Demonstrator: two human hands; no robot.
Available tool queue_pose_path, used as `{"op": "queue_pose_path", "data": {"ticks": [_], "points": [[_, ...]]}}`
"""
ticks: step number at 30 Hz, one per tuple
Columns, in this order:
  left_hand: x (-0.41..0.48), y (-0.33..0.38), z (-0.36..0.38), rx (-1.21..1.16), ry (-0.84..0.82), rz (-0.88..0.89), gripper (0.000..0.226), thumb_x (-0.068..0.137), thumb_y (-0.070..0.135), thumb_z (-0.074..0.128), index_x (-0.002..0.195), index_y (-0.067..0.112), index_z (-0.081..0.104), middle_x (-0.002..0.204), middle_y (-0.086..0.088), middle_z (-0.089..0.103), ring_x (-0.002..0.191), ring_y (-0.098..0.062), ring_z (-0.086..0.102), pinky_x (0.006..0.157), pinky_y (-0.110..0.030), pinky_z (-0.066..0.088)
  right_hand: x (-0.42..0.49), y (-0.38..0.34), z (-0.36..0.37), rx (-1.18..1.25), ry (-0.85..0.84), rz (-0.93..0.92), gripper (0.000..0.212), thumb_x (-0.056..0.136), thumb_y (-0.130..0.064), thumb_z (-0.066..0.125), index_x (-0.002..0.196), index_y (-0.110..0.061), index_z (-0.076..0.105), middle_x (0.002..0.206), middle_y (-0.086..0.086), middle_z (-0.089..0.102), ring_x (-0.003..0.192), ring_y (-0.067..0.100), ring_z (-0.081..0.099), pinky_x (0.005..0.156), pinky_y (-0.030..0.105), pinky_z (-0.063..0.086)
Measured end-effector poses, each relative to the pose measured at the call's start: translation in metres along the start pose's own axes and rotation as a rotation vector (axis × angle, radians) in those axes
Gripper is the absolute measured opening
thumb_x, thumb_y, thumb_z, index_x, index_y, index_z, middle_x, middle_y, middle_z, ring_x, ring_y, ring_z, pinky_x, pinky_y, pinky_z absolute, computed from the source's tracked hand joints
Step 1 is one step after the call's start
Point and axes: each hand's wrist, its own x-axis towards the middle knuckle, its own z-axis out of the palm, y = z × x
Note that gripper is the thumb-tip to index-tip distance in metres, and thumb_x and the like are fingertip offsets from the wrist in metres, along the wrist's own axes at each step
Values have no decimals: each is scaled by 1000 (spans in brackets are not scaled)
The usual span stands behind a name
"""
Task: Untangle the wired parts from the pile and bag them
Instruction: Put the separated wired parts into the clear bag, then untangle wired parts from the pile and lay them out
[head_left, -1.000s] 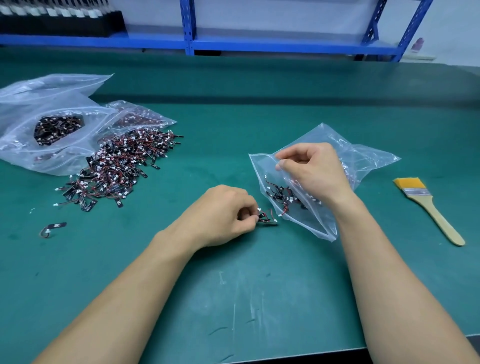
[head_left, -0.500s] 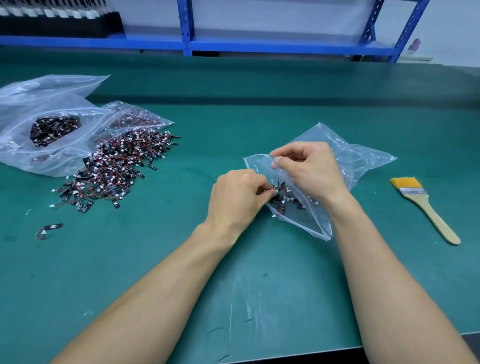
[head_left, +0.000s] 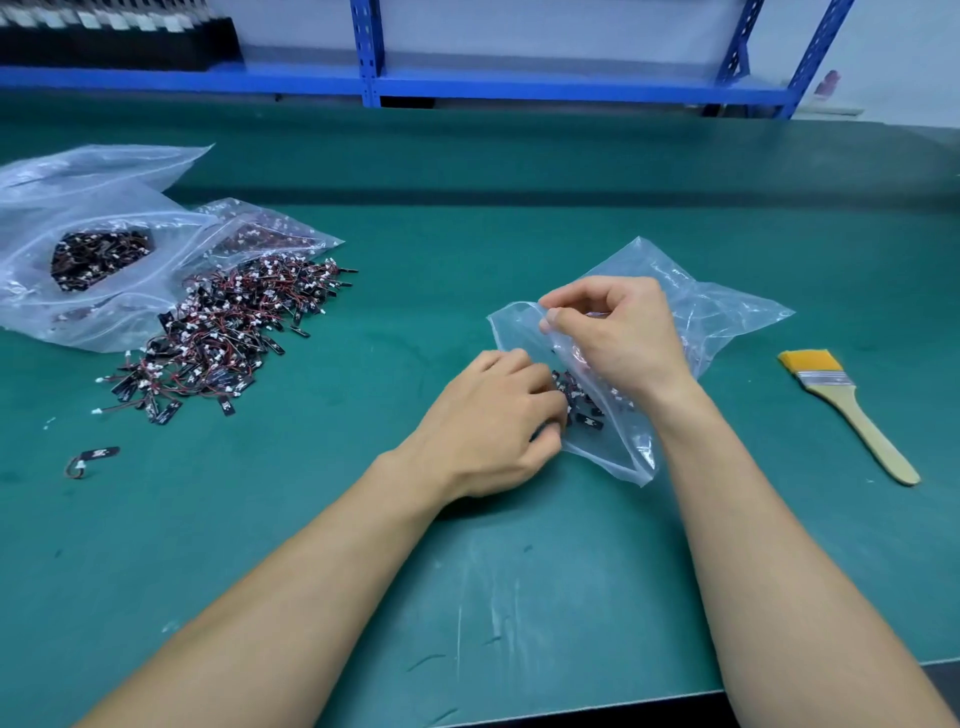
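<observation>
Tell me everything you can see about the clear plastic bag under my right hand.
The clear bag is thin, crinkled, see-through plastic lying on the green mat, its mouth toward the left. The right hand pinches the upper lip and holds it open. The left hand is at the mouth, fingers curled; what they hold is hidden. A few black wired parts with red leads lie inside.

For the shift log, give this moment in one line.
right hand pinches clear bag rim; left hand at bag mouth, grip hidden; wired parts inside; pile unbagged
</observation>
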Motion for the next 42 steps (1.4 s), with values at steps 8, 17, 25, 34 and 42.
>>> {"op": "queue_pose_path", "data": {"ticks": [8,17,25,34,42], "points": [[8,16,11,63,-107,15,55,97,44,33,149,24,40,150,3,42,144,-15,24,123,-46,-5,-2,-1,0,-57,-6,3,17,75,-10,73,74,-27,76,68,-3,72,60,5,58,63,17,48],[-19,-9,-4,-181,44,40,29,93,18,52,114,18,72,121,7,70,136,-15,46,118,-37,26,0,13,4,-197,-242,-90,46,93,-52,58,70,-13,62,52,-9,48,47,7,37,51,24,34],[-53,-94,-23,-102,168,-392,34,93,24,56,124,16,66,129,1,64,125,-22,52,107,-43,40,-3,13,2,-544,-457,-34,57,92,-57,60,66,-7,50,46,-6,34,46,12,27,54,31,28],[-59,-152,-12,158,-79,-733,61,100,52,35,145,12,47,155,-13,40,143,-29,33,120,-40,20,-3,6,-29,-813,-623,148,7,79,-45,80,73,-44,77,69,-24,71,68,1,67,74,30,58],[-56,-138,-13,135,-120,-579,61,100,57,36,147,20,46,157,-3,37,146,-18,30,124,-38,5,-10,-2,9,-642,-228,-216,26,82,-57,63,89,-34,73,88,-17,65,82,7,56,77,34,48]]}}
